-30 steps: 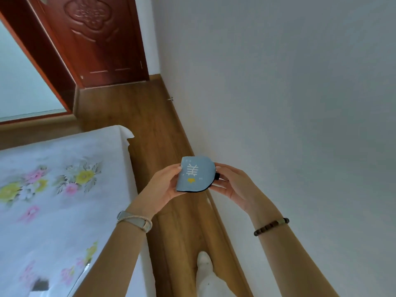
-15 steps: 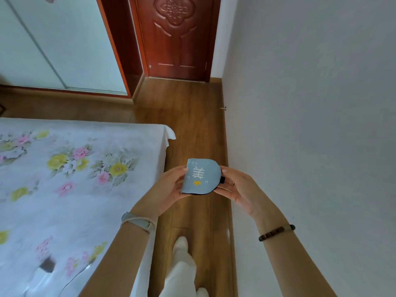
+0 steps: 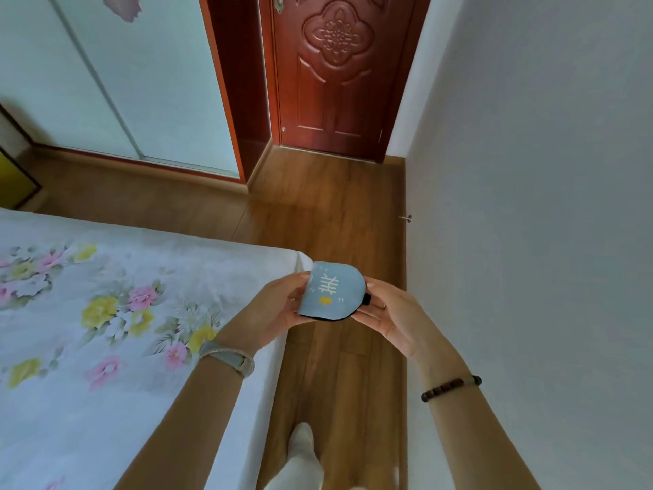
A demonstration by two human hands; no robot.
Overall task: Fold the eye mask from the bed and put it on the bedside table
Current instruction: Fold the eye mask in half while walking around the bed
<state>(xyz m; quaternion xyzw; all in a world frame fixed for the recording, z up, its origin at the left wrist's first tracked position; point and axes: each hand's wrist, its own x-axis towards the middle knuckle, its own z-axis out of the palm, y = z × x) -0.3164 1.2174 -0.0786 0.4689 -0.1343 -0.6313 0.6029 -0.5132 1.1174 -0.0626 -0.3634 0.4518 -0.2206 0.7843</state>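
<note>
The eye mask (image 3: 332, 291) is light blue with white marks and a small yellow heart, folded in half, with a black underside and a black strap end at its right edge. I hold it in the air over the wooden floor, just off the bed's corner. My left hand (image 3: 279, 307) pinches its left edge. My right hand (image 3: 387, 314) supports its right side from below. The bed (image 3: 106, 330) with a white floral sheet lies to the left. No bedside table is in view.
A white wall (image 3: 530, 206) runs close along the right. A narrow strip of wooden floor (image 3: 339, 221) leads to a red-brown door (image 3: 335, 76). A pale sliding wardrobe (image 3: 116, 72) stands at the back left. My legs show at the bottom.
The view has swung left: the door and wardrobe have come into fuller view and more of the bed shows. Both hands keep the same hold on the folded mask.
</note>
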